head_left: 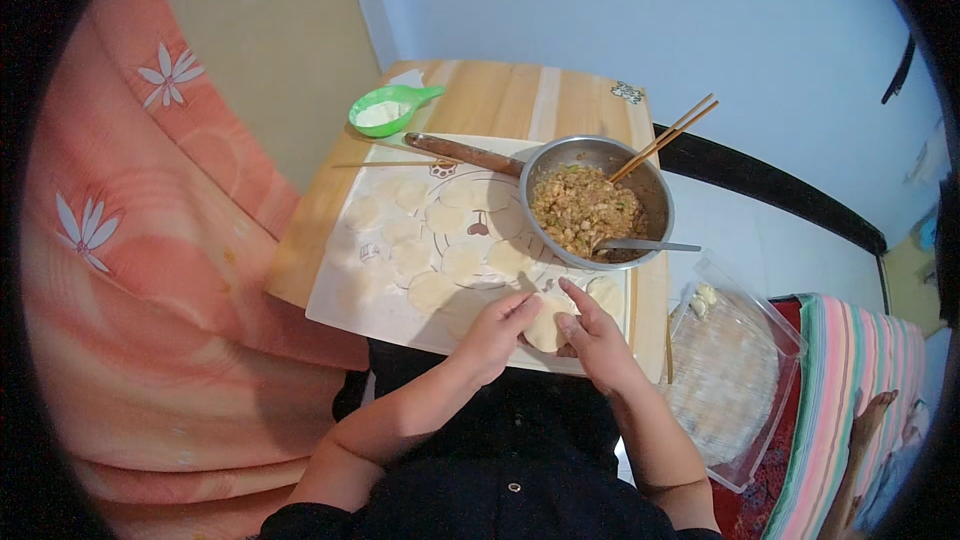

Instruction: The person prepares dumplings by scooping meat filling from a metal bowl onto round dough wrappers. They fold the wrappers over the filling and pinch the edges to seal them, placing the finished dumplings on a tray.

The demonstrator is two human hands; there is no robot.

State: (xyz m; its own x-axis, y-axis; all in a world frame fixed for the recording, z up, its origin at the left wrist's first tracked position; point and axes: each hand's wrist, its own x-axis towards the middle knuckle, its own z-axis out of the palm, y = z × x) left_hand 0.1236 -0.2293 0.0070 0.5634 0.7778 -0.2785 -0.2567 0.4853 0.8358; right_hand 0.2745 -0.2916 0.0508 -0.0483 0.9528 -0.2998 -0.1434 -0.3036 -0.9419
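Observation:
Between my two hands, over the near edge of a white mat (335, 312), is a round, pale dough wrapper (546, 326). My left hand (495, 332) pinches its left side with thumb and fingers. On the other side my right hand (600, 337) grips the edge, thumb on top. Several more flat dough wrappers (462, 264) lie spread over the mat. Just beyond my right hand stands a steel bowl (660, 202) of chopped filling (583, 202), with a pair of chopsticks (668, 138) and a metal spoon (655, 245) in it.
A wooden rolling pin (462, 152) lies against the bowl's left side, near a thin stick (385, 164). The green scoop (412, 95) with white powder sits far left on the wooden table (490, 98). Right and lower are a clear plastic tray (740, 410) and striped cloth (850, 380); an orange curtain (180, 270) hangs left.

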